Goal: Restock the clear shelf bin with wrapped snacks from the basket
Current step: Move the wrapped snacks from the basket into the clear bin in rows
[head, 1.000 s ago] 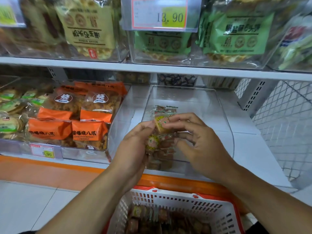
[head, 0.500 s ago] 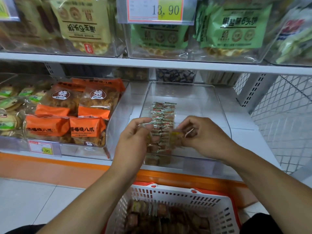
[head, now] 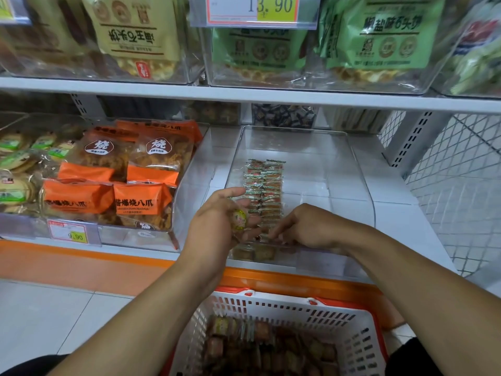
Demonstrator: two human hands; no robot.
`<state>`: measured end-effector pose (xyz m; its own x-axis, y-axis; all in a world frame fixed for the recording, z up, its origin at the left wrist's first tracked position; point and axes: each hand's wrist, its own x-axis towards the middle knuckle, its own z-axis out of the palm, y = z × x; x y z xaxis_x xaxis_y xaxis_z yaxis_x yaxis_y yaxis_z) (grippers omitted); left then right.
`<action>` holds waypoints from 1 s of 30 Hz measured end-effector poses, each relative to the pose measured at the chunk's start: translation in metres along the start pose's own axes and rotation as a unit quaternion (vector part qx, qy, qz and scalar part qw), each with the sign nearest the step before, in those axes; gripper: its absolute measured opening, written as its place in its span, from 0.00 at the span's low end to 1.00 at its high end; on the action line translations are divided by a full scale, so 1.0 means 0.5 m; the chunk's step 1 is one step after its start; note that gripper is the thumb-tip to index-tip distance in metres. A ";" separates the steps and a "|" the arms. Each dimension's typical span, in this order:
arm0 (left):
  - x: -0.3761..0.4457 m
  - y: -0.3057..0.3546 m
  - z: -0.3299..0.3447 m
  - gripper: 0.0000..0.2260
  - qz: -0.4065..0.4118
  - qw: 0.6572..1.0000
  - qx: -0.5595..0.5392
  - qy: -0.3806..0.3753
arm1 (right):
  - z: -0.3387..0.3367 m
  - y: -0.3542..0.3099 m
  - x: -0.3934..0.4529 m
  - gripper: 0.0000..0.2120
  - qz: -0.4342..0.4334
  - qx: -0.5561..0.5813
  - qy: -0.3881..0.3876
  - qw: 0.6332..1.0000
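At the clear shelf bin [head: 360,169] front, right hand [head: 306,226] has lowered, fingers pressing the snack row [head: 264,191]; left hand [head: 217,215] grips spare snacks [head: 239,219].

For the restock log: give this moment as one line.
left hand: holds snacks | right hand: placing snack in bin row | basket: still stocked

a price tag [head: 254,9] clipped at the upper shelf's front edge reads "13.90". down at the lower shelf's left front edge, a smaller price label [head: 71,234] shows "9.90". the orange packs [head: 143,203] read "酱爆烧八爪".
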<state>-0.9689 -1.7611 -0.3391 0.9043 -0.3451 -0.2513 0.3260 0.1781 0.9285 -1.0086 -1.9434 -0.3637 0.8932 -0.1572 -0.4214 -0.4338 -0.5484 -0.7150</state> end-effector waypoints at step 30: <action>0.066 -0.078 0.037 0.26 0.185 0.646 0.711 -0.209 | -0.097 0.070 0.210 0.19 0.094 0.110 0.365 0.920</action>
<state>-0.9569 -1.7964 -0.3788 0.5971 -0.7930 -0.1207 -0.7422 -0.6033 0.2919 -0.9242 -2.0190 -0.4059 0.6065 -0.7860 -0.1203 -0.5314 -0.2880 -0.7967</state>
